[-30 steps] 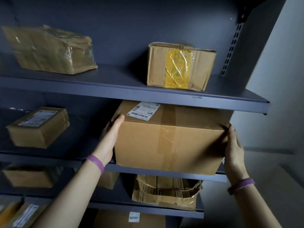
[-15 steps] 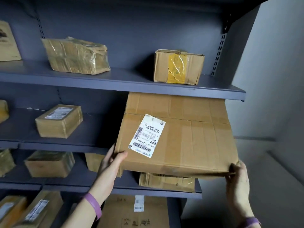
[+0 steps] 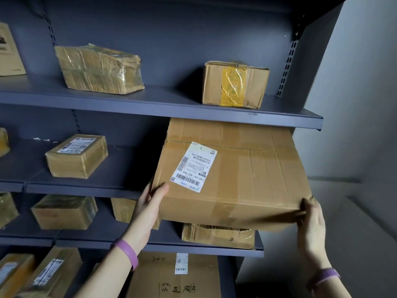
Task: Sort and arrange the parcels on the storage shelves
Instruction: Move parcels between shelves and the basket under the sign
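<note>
Dark blue-grey metal shelving (image 3: pixel 150 106) fills most of the view, with a pale wall (image 3: pixel 365 104) on the right. Nearest, two forearms reach up from the bottom edge, each with a purple wristband, one on the left (image 3: pixel 126 253) and one on the right (image 3: pixel 324 276). The left hand (image 3: pixel 153 198) grips the near left corner of a large cardboard box (image 3: pixel 247 179), thumb on the top face and fingers hidden below. The right hand (image 3: pixel 311 220) holds the near right corner, fingers curled over the edge. This box is tilted, its near edge low and overhanging the shelf front, its far edge tucked up under the upper shelf; whether it rests on the middle shelf cannot be told. A white shipping label (image 3: pixel 194 167) sits on its top face near the left hand. Below it, a crumpled box (image 3: pixel 217 235) lies on the lower shelf, and under that stands a box with handwriting (image 3: pixel 182 280). To the left on the lower shelf sits a small brown parcel (image 3: pixel 64 211). Further up on the left, a labelled parcel (image 3: pixel 77 155) lies on the middle shelf. Farthest, on the upper shelf, a tape-wrapped parcel (image 3: pixel 98 69) sits left and a box with yellow tape (image 3: pixel 235 84) sits right, well apart.
</note>
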`<state>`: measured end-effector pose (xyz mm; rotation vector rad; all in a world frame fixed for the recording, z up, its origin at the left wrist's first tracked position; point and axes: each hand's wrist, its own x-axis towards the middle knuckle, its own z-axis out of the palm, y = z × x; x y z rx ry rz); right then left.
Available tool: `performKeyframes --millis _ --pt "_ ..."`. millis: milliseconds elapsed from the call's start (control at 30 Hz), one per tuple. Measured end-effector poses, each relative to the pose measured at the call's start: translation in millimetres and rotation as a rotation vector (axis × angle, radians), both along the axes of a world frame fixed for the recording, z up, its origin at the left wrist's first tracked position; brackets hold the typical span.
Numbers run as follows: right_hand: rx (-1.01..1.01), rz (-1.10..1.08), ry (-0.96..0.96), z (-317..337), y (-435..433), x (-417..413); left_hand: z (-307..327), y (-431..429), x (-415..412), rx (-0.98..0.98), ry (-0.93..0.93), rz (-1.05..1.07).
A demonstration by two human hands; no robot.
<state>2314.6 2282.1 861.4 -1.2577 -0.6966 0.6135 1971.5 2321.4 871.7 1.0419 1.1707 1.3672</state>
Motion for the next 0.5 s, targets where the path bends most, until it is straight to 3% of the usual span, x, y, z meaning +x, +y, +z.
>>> performKeyframes --millis 267,500 --pt "0.035 -0.038 -0.041 50.7 81.3 10.6 51.4 71.0 17.2 -0.018 -0.009 0.020" --pt "0.051 -0.012 -0.098 56.6 135.7 18.9 61.2 123.0 29.4 -0.074 -0.007 0.054"
